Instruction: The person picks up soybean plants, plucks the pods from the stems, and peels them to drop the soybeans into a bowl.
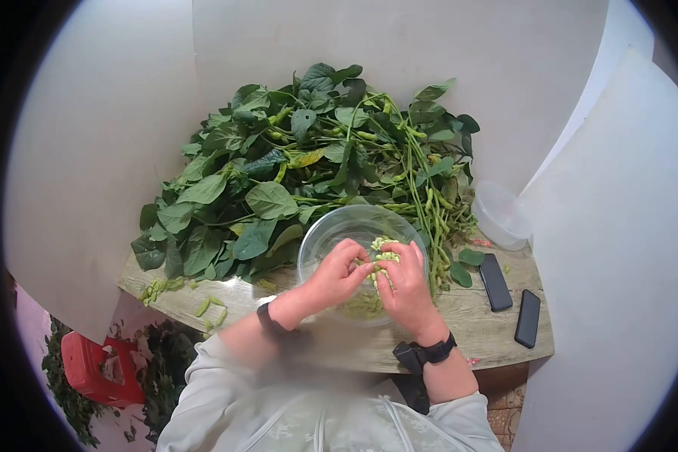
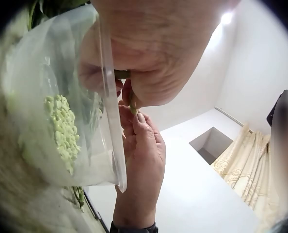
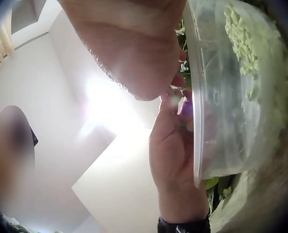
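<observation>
Both hands meet over a round clear plastic tub [image 1: 306,265] at the table's front. My left hand [image 1: 335,273] and right hand [image 1: 405,285] pinch a small green soybean pod [image 2: 133,103] between their fingertips. A second bit of green [image 2: 122,74] shows by the left hand's curled fingers in the left wrist view. Pale green shelled beans [image 2: 62,128] lie heaped in the tub, seen through its wall. The right wrist view has the tub's rim [image 3: 197,111] close beside both hands, and the fingertips are partly hidden there.
Leafy soybean plants [image 1: 271,200] are piled behind the tub. Loose pods [image 1: 212,309] lie at front left. Two black phones or similar flat devices [image 1: 495,282] and another clear tub [image 1: 502,215] are on the right. A red stool [image 1: 102,369] stands on the floor, lower left.
</observation>
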A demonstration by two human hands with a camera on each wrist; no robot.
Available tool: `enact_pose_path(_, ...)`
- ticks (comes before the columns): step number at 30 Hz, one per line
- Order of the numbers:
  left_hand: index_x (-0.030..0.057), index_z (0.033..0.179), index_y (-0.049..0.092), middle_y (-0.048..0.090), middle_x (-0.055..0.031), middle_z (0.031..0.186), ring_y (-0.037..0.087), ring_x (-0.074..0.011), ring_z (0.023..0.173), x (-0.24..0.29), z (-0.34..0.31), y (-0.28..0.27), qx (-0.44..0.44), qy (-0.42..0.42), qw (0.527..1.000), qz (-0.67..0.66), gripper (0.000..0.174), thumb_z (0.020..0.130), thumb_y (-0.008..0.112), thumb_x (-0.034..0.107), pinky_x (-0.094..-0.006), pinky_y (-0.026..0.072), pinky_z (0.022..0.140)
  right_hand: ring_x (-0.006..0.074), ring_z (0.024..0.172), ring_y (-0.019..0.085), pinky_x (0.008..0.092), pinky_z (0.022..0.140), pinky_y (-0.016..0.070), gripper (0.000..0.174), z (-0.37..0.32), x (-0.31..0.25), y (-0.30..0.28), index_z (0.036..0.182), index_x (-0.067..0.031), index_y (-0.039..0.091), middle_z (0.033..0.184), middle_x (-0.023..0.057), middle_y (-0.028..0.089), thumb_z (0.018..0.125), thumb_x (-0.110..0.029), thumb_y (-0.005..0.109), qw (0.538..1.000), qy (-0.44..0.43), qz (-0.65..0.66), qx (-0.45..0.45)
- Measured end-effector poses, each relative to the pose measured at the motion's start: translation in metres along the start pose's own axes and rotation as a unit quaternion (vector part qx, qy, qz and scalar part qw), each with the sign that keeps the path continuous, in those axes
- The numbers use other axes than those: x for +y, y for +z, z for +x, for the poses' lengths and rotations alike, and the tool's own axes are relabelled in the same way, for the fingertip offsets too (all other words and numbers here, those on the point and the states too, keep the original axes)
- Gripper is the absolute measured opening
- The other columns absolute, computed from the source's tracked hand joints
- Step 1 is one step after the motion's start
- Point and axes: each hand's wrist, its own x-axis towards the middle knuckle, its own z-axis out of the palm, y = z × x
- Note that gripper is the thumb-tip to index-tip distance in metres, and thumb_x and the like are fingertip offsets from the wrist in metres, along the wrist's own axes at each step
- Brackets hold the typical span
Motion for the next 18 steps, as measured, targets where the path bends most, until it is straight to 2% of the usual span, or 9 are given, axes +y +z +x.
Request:
enact_pose_path(7, 0.0044, 0.1, 0.056, 0.048, -0.0023, 0.099, 0.044, -0.0067, 0.072, -0.0023, -0.001, -0.0015, -0.018, 0.014, 1.0, 0.019, 0.016, 0.095, 0.061, 0.019, -0.0221, 0.0399, 0.06, 0.0352, 0.111, 0.052, 0.0579, 0.107, 0.0291, 0.015, -0.0006, 0.0021, 0.0003, 0.095, -0.0019, 0.06, 0.114, 0.0166, 0.055, 0.081, -0.003, 0.058, 1.0, -0.008, 0.015, -0.016)
enact_pose_path(12, 0.0055, 0.102, 0.056, 0.047, 0.0001, 0.101, 0.043, -0.0047, 0.073, -0.0066, -0.001, -0.0022, -0.06, -0.054, 0.996, -0.046, 0.017, 0.098, 0.059, 0.022, -0.0214, 0.0394, 0.061, 0.0338, 0.113, 0.053, 0.0585, 0.108, 0.0277, 0.012, 0.0016, 0.0011, -0.0028, 0.092, -0.0012, 0.059, 0.114, 0.0155, 0.054, 0.08, -0.003, 0.057, 0.999, -0.012, 0.039, -0.022)
enact_pose_path(18, 0.0054, 0.102, 0.057, 0.046, 0.0001, 0.101, 0.043, -0.0045, 0.073, -0.0089, -0.0007, -0.0015, -0.071, -0.069, 0.99, -0.102, 0.017, 0.098, 0.058, 0.022, -0.0216, 0.0395, 0.062, 0.0322, 0.114, 0.053, 0.06, 0.109, 0.0261, 0.01, 0.0012, 0.0053, -0.001, 0.088, -0.0021, 0.057, 0.112, 0.0135, 0.054, 0.079, -0.003, 0.053, 0.997, -0.017, 0.065, -0.027)
